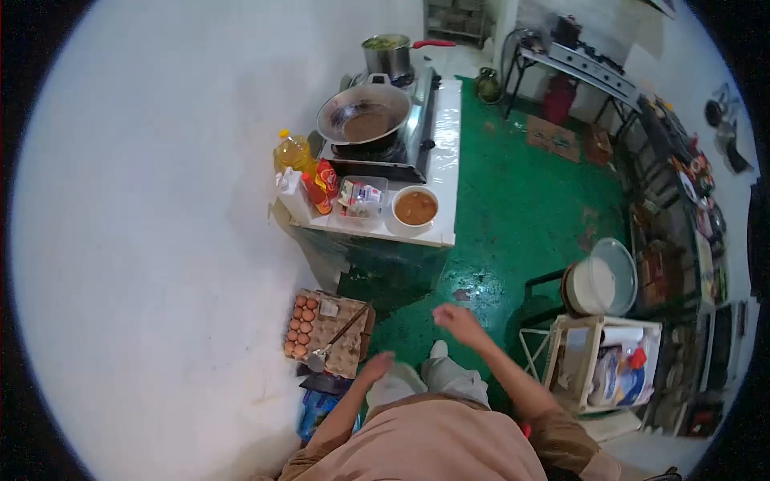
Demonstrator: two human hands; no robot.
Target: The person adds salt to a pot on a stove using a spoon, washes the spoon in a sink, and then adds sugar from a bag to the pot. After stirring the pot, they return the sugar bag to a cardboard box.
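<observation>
My right hand (457,321) hangs in front of my body over the green floor, its fingers curled in, with no object showing in it. Lower and to the left, my left hand (377,366) is beside the egg tray (333,321), apart from it as far as I can see; its fingers are too blurred to read. Brown eggs (301,325) fill the left part of that cardboard tray. A long-handled spatula (341,333) lies across the tray.
Ahead, a counter holds a wok (365,116) on a stove, a pot (387,56) with a red handle, a bowl of brown sauce (415,208), a plastic container (361,199) and an oil bottle (294,152). A white rack (561,353) and clear basin (618,276) stand right.
</observation>
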